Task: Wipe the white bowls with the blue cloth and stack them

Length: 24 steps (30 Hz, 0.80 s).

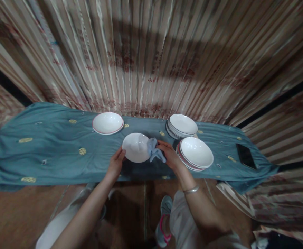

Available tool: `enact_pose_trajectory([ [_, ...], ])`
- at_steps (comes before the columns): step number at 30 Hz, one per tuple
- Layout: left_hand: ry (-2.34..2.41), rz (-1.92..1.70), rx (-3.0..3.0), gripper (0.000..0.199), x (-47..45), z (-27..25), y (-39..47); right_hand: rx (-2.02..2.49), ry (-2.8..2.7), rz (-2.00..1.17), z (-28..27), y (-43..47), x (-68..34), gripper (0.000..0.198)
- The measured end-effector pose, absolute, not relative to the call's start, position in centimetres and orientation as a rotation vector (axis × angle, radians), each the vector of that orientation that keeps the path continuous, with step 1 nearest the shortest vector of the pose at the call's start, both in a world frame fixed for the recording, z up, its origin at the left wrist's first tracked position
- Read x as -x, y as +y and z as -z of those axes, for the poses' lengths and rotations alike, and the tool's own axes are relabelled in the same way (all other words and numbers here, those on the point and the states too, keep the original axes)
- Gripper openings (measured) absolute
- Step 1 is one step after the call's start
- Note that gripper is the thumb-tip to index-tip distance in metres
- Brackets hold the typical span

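A white dish (135, 147), shallow and round, is held up over the front middle of the cloth-covered table. My left hand (117, 162) grips its left rim, thumb on the inside and fingers underneath. On the opposite side, my right hand (167, 152) is closed on a light blue cloth (155, 150), which lies over the dish's right rim. Part of the right hand's grip is hidden by the cloth. Just right of that hand stands a stack of white dishes (196, 153), some with red rims.
Behind that stack is another stack of dark-rimmed white dishes (182, 124). A single red-rimmed dish (108, 123) sits at the back left. A dark phone (245, 156) lies near the right end of the teal tablecloth (58, 148). A striped curtain (146, 62) hangs behind the table.
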<state>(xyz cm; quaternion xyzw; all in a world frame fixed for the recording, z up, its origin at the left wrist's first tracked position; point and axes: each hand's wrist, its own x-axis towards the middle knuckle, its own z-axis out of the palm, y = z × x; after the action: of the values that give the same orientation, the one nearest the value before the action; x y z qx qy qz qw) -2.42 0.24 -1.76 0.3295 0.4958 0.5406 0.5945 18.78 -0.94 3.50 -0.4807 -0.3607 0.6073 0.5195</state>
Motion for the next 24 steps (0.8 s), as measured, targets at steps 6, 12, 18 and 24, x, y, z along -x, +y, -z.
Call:
enact_pose_trajectory([
  [6,1.133,-1.225,-0.765,0.065,2.9,2.3,0.0,1.153,-0.881,-1.429,-3.4,-0.9,-18.8,0.013],
  [12,1.075,-1.252,-0.761,0.063,2.4,1.9,-0.6,1.182,-1.067,-1.185,-2.2,0.0,-18.5,0.028],
  [18,1.037,-1.212,-0.758,0.072,1.3,1.0,-1.2,1.437,-1.641,-0.611,-0.8,0.5,-17.6,0.042],
  [24,1.025,-1.193,-0.774,0.076,0.8,0.6,-1.4,1.494,-2.164,-0.303,-0.2,-0.4,-16.2,0.034],
])
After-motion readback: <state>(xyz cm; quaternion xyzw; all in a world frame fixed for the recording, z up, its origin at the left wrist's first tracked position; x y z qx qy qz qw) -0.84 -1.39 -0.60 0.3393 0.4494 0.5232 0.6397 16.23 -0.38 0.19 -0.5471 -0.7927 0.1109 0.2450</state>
